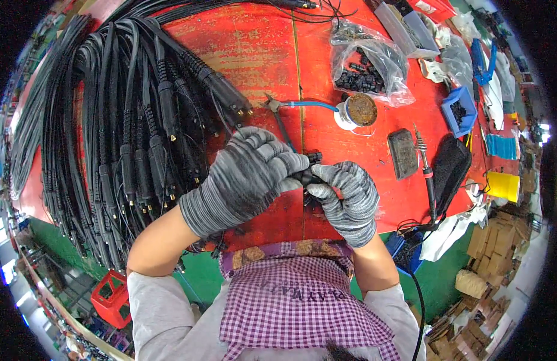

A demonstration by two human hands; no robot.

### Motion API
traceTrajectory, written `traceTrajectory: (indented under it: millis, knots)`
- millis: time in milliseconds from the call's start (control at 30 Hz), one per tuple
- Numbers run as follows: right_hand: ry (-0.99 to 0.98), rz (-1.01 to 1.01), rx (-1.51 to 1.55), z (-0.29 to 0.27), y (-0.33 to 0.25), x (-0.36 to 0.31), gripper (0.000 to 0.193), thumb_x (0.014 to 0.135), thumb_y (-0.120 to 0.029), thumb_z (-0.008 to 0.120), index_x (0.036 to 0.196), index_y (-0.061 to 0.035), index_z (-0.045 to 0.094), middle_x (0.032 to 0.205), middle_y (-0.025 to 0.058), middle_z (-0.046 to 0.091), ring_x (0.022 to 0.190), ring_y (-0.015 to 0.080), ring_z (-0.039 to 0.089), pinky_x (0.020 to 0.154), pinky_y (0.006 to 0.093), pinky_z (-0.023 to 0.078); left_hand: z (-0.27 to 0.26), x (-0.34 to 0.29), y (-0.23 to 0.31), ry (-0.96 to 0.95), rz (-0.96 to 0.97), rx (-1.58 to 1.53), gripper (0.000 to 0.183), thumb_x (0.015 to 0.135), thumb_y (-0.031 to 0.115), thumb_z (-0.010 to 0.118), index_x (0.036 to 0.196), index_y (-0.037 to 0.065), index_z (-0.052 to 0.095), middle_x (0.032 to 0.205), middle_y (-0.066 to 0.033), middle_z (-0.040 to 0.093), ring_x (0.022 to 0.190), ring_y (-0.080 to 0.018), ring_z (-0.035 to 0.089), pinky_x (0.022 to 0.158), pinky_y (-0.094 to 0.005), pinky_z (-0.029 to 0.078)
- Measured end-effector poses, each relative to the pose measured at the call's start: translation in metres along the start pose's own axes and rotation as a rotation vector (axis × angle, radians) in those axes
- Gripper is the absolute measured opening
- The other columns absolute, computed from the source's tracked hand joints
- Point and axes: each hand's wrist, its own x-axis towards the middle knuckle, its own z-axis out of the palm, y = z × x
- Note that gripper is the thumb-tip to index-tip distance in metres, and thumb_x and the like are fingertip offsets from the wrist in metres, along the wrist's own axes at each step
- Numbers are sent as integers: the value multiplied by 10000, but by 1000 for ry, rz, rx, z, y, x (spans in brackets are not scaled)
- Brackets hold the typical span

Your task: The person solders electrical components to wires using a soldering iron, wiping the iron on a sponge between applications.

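Observation:
Grey striped work gloves cover both hands, which meet over the near part of the red table. Between the fingertips is a small black plastic part (307,176), mostly hidden by the gloves. My left hand (245,174) pinches it from the left, fingers curled. From the right, my right hand (349,201) grips it between thumb and fingers. More small black pieces (315,157) show just beyond the fingers. To the left lies a thick bundle of black cables (134,120) with moulded plugs and brass-coloured tips. Cutting pliers (278,107) with blue handles lie beyond my hands, partly covered by my left glove.
Beyond my right hand stand a tub of brown paste (361,110) and a clear bag of black parts (366,72). A soldering iron (428,174) lies beside a dark sponge block (402,154). A blue bin (459,112) sits near the right edge; a red stool (112,299) stands lower left.

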Motion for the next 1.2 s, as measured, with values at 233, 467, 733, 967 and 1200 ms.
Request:
traceTrajectory:
  millis: [233,467,733,967,1200]
  knots:
    - [4,9,9,0,2,-1,294,605,-146,735,850,-67,594,741,45,616,632,214,571,556,322,450,-3,-2,1,-8,-51,-144,377,622,268,698,936,89,589,854,-36,562,787,-220,536,754,-352,408]
    - [17,-15,24,0,0,0,311,593,-123,739,859,-76,584,762,43,620,648,211,576,574,314,451,-1,-3,-3,97,104,19,294,683,262,632,935,122,578,829,-20,570,780,-203,540,765,-347,404]
    - [38,-22,95,5,-1,-2,293,606,-102,737,847,-74,573,755,47,622,654,210,584,574,316,455,0,-3,2,160,197,183,349,670,215,642,993,110,564,819,-20,556,788,-189,543,797,-341,412]
    - [34,-37,60,5,-3,-6,247,629,-91,723,826,-72,575,747,52,618,646,220,579,557,318,458,6,-12,3,115,154,244,364,651,291,632,964,116,570,804,-30,570,785,-226,546,763,-353,407]
    - [20,-31,94,9,6,1,262,646,-105,711,857,-70,561,737,57,612,636,226,572,559,322,454,5,-7,-1,-135,-27,-5,302,695,296,612,923,102,570,792,-40,555,752,-223,538,731,-343,413]
